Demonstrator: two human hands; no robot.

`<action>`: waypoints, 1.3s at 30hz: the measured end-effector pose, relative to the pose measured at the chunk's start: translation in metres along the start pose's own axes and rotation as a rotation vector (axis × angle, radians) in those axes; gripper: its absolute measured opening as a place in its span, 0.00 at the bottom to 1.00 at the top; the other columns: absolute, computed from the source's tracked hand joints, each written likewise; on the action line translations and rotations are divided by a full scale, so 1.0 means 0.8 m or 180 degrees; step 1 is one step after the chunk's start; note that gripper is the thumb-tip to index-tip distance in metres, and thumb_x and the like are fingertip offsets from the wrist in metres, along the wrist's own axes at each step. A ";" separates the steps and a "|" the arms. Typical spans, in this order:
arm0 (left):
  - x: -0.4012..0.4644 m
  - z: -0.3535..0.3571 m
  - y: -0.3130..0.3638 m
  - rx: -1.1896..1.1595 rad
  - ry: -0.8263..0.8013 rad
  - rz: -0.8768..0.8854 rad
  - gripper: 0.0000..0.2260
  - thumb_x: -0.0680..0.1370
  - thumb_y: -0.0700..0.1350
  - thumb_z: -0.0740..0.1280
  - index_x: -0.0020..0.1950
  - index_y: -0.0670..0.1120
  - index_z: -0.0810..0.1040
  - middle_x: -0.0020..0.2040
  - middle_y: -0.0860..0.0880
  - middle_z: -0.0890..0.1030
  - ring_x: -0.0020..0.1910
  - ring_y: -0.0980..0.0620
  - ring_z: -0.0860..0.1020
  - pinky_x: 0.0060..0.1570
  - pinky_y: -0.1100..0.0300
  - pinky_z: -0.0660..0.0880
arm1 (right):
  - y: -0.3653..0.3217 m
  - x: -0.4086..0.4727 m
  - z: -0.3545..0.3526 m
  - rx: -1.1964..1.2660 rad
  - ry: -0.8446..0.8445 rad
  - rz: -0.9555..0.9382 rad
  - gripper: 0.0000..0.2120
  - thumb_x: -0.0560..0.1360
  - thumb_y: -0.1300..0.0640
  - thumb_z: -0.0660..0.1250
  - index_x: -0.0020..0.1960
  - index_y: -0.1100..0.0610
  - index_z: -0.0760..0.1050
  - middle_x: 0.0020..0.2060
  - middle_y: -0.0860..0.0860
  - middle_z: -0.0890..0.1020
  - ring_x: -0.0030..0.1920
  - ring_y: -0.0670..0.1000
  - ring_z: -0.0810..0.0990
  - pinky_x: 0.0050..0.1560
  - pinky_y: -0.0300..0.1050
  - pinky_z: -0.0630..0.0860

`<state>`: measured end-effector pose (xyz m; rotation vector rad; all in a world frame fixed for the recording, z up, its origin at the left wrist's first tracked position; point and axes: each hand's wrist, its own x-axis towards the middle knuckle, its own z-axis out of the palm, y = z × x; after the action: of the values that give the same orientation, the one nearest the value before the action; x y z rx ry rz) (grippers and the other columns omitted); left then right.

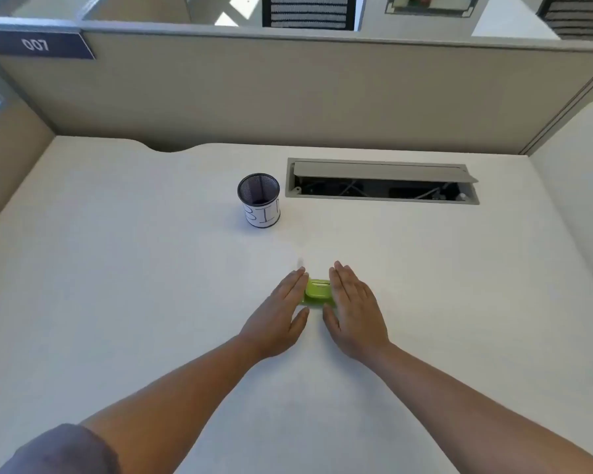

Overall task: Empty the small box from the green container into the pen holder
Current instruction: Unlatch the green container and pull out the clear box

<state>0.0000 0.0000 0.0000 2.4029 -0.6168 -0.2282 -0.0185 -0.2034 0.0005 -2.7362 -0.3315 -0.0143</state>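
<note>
- The small green plastic container [317, 291] lies on the white desk top [134, 285], in the near middle of it, between the two hands — a flat, oblong piece with rounded corners and a paler raised top with a thin slot.
- No small box can be made out from this view.
- The left hand [277, 318] lies palm down with fingers straight and together, its inner edge against the container's left side; the thumb points inward just below the container.
- The right hand [355, 311] mirrors it — flat, fingers extended and closed up, pressed along the container's right side, thumb tucked toward the near edge.
- Both hands are flat and uncurled, flanking the container; neither wraps around it, and I cannot tell whether it is lifted or resting on the desk.
- Both forearms are bare; a grey sleeve [62, 449] shows at the lower left corner.
- Farther back, well apart from the hands and a little to the left, stands the black wire-mesh cylindrical pen holder [259, 200], upright, with a white paper label bearing hand-drawn letters.
- Just right of the holder, a grey rectangular cable hatch [380, 181] sits in the desk, its lid propped open, with dark cables visible inside.
- Beyond rises a beige partition wall [305, 94], with a dark blue plate [36, 45] numbered 007 at upper left.
</note>
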 end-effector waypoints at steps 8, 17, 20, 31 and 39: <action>0.002 0.015 -0.012 -0.0284 0.0002 -0.0491 0.27 0.84 0.47 0.63 0.83 0.50 0.59 0.82 0.55 0.61 0.79 0.57 0.63 0.70 0.75 0.53 | 0.003 0.003 0.008 0.0215 -0.0096 0.0185 0.24 0.82 0.51 0.59 0.75 0.60 0.69 0.76 0.59 0.69 0.75 0.61 0.68 0.72 0.58 0.68; 0.010 0.018 -0.015 -0.0500 0.0216 -0.0756 0.23 0.83 0.47 0.65 0.79 0.49 0.68 0.76 0.51 0.73 0.73 0.53 0.72 0.69 0.68 0.62 | -0.003 0.031 0.002 0.0314 -0.0064 0.0217 0.14 0.73 0.61 0.70 0.58 0.61 0.79 0.56 0.55 0.84 0.56 0.61 0.81 0.51 0.53 0.77; 0.012 0.018 -0.014 -0.0794 0.0328 -0.0888 0.22 0.82 0.43 0.67 0.76 0.47 0.72 0.70 0.50 0.79 0.67 0.51 0.78 0.68 0.62 0.70 | -0.009 0.037 -0.001 0.0293 -0.0189 0.0297 0.12 0.72 0.62 0.69 0.55 0.59 0.79 0.50 0.54 0.84 0.50 0.61 0.80 0.46 0.51 0.73; 0.023 0.005 -0.004 -0.2551 0.0594 -0.1598 0.13 0.84 0.39 0.64 0.67 0.47 0.79 0.60 0.48 0.84 0.61 0.53 0.82 0.65 0.58 0.77 | -0.025 0.034 -0.009 0.0861 0.0003 0.0736 0.06 0.72 0.53 0.67 0.44 0.52 0.71 0.37 0.48 0.77 0.40 0.54 0.73 0.35 0.50 0.71; 0.038 -0.008 0.041 -0.4364 0.0651 -0.2138 0.16 0.87 0.54 0.54 0.65 0.52 0.78 0.54 0.48 0.88 0.54 0.48 0.86 0.52 0.53 0.82 | -0.045 0.035 -0.019 0.1073 0.0657 0.0590 0.08 0.76 0.49 0.66 0.53 0.51 0.73 0.41 0.48 0.81 0.39 0.52 0.76 0.34 0.49 0.73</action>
<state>0.0163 -0.0335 0.0251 1.1565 0.4140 -0.4738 0.0009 -0.1706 0.0291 -2.3934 -0.0178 -0.1737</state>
